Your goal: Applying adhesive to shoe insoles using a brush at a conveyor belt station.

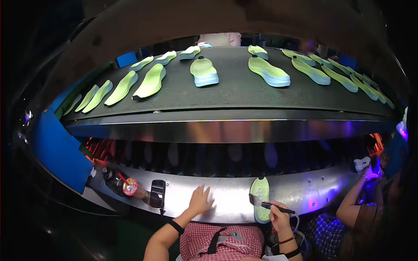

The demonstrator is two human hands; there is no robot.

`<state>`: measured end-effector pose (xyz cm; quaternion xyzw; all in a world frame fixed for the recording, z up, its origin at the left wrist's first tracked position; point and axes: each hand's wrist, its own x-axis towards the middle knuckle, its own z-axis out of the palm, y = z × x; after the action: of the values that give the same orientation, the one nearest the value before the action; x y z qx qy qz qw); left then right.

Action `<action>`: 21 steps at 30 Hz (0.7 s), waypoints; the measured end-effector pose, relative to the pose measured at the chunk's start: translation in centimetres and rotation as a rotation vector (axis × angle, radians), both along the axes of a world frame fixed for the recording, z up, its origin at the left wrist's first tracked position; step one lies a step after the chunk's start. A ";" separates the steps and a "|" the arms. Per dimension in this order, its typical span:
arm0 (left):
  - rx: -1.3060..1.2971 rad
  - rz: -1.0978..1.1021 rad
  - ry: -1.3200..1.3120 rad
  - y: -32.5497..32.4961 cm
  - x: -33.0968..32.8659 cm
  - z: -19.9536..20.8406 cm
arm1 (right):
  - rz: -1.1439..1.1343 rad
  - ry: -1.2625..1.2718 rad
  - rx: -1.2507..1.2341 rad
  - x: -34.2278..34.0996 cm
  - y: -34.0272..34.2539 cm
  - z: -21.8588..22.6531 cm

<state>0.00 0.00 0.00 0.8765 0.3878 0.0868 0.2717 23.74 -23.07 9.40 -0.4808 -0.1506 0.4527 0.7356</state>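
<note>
A brush point(265, 204) with a dark handle is held in my right hand point(279, 217), the fingers closed round its handle. Its bristle end lies over a yellow-green shoe sole point(261, 186) on the metal ledge; I cannot tell whether the bristles touch it. That sole has a pale blue edge and a black tip pointing away from me. To the left of it, my left hand point(200, 200) is over the bare metal, fingers spread and holding nothing.
Beyond the ledge point(226, 191) runs a dark conveyor belt point(183, 95) carrying several yellow-green soles point(203, 71). A black phone-like device point(157, 193) and a drink cup with a red straw point(129, 187) stand at left. Another person's arm point(350, 200) is at right.
</note>
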 end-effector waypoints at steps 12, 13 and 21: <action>0.238 0.176 0.133 -3.6 -2.1 -6.4 | -0.070 -0.073 -0.139 -2.5 0.6 -0.9; 0.308 0.186 0.098 -3.4 -2.1 -6.3 | -0.069 -0.059 -0.107 -2.7 0.8 -0.7; 0.305 0.148 0.124 -3.4 -2.2 -6.3 | -0.122 -0.066 -0.079 -3.2 1.7 -0.5</action>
<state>-2.24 -3.45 -6.29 0.8803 0.4494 0.1102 0.1042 20.53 -21.37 8.93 -0.5325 -0.1271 0.3965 0.7370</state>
